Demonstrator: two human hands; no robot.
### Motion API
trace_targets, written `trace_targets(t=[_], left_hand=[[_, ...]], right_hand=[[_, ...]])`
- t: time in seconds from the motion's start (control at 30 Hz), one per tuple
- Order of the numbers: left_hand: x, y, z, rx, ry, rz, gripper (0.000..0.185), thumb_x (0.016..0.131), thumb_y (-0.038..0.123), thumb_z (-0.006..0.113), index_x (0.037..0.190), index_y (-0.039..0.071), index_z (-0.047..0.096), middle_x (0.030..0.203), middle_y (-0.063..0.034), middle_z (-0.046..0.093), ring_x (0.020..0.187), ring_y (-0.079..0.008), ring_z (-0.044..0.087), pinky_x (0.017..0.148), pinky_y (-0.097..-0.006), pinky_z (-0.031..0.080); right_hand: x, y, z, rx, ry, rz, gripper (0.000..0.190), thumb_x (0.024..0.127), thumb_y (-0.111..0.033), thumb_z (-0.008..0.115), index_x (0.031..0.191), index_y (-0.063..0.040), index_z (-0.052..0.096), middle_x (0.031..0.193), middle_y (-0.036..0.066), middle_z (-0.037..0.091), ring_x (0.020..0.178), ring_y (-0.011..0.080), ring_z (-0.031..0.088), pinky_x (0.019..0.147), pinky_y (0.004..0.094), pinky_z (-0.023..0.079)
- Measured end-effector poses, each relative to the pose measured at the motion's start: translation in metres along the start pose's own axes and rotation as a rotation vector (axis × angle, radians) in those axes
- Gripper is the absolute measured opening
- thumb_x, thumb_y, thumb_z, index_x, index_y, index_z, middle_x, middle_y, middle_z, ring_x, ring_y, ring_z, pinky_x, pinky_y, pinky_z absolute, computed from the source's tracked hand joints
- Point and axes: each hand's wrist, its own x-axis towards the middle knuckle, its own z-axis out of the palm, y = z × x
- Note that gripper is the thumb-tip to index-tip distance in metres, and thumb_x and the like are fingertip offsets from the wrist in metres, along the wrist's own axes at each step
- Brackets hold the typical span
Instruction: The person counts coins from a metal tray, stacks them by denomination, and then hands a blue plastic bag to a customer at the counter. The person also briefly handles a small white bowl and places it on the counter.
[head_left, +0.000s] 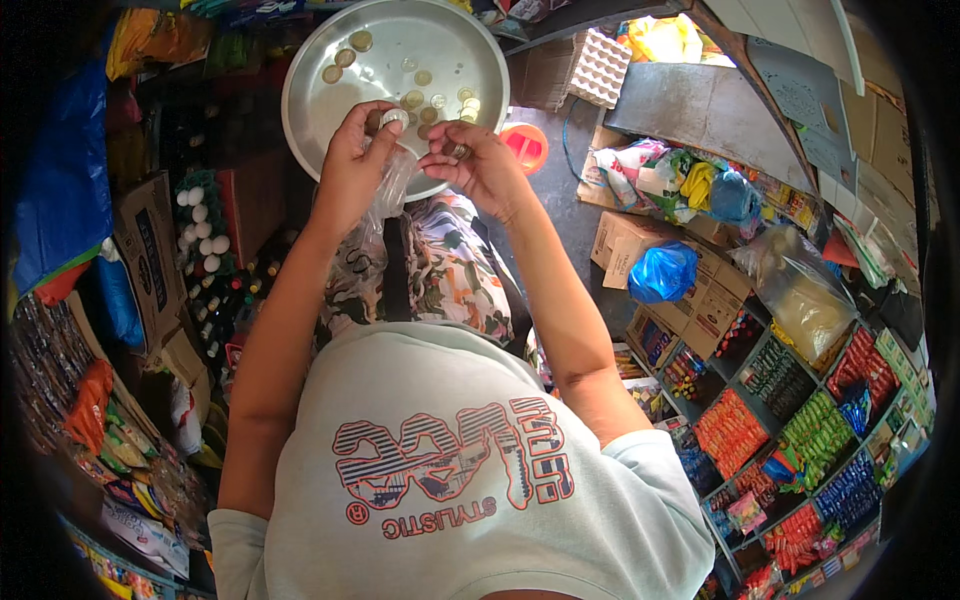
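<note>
A round metal tray (311, 124) lies before me above my knees, with gold- and silver-coloured coins (412, 99) scattered across it. Over its near left rim, my left hand (358, 161) pinches silver-coloured coins (394, 118) between thumb and fingers. A clear plastic bag (394, 184) hangs from that hand down towards my lap. My right hand (480, 161), curled over the tray's near right part, has a few coins (459, 151) within its fingers. Its fingertips come close to the bag's upper edge; I cannot tell whether they touch it.
White eggs (201, 214) and bottles (206, 315) stand to the left beside cardboard boxes (154, 255). An orange-red round container (523, 148) sits just past the tray. On the right are cardboard boxes (697, 292), a blue plastic bag (663, 271) and compartmented shelves of sachets (817, 439).
</note>
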Motion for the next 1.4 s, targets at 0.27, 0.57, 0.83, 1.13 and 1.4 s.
trace_targets(t=[0.27,0.57,0.83,1.13,1.4], left_hand=[[-0.009,0.012,0.019,0.788,0.099,0.430,0.022,0.085,0.006,0.051,0.107,0.004,0.045,0.097,-0.0123,0.055,0.078,-0.0303,0.060,0.065,-0.0366,0.049],[-0.013,0.005,0.011,1.037,0.106,0.591,0.041,0.085,0.011,0.054,0.125,0.010,0.046,0.111,-0.0130,0.056,0.087,-0.0337,0.060,0.071,-0.0398,0.050],[-0.026,0.009,0.019,0.903,0.132,0.421,0.055,0.079,0.008,0.064,0.131,0.012,0.045,0.106,-0.0142,0.060,0.085,-0.0242,0.061,0.072,-0.0306,0.049],[-0.019,-0.002,0.004,0.850,0.260,0.596,0.043,0.072,0.011,0.070,0.113,0.012,0.058,0.098,-0.0065,0.055,0.076,-0.0223,0.061,0.066,-0.0304,0.049],[-0.020,-0.008,0.000,0.761,0.244,0.497,0.028,0.072,0.009,0.069,0.100,0.007,0.063,0.093,-0.0049,0.055,0.066,-0.0165,0.055,0.061,-0.0272,0.044]], right_hand=[[0.000,0.005,0.027,0.321,-0.175,-0.082,0.029,0.091,-0.009,0.037,0.112,0.005,0.051,0.106,0.015,0.058,0.087,0.0205,0.059,0.080,0.0300,0.052],[0.007,0.008,0.036,0.338,-0.273,-0.086,0.034,0.096,-0.019,0.039,0.123,0.000,0.046,0.109,0.009,0.056,0.091,0.0134,0.057,0.076,0.0266,0.051],[0.006,0.010,0.038,0.293,-0.270,-0.065,0.032,0.093,-0.017,0.047,0.122,-0.004,0.048,0.106,0.007,0.056,0.091,0.0134,0.057,0.078,0.0263,0.051],[0.011,0.018,0.038,0.356,-0.220,-0.005,0.022,0.090,-0.006,0.049,0.109,0.003,0.052,0.100,0.012,0.057,0.090,0.0232,0.059,0.075,0.0279,0.053],[0.016,0.015,0.017,0.088,-0.027,-0.043,0.022,0.090,-0.008,0.049,0.107,0.006,0.052,0.101,0.014,0.058,0.090,0.0227,0.059,0.078,0.0290,0.053]])
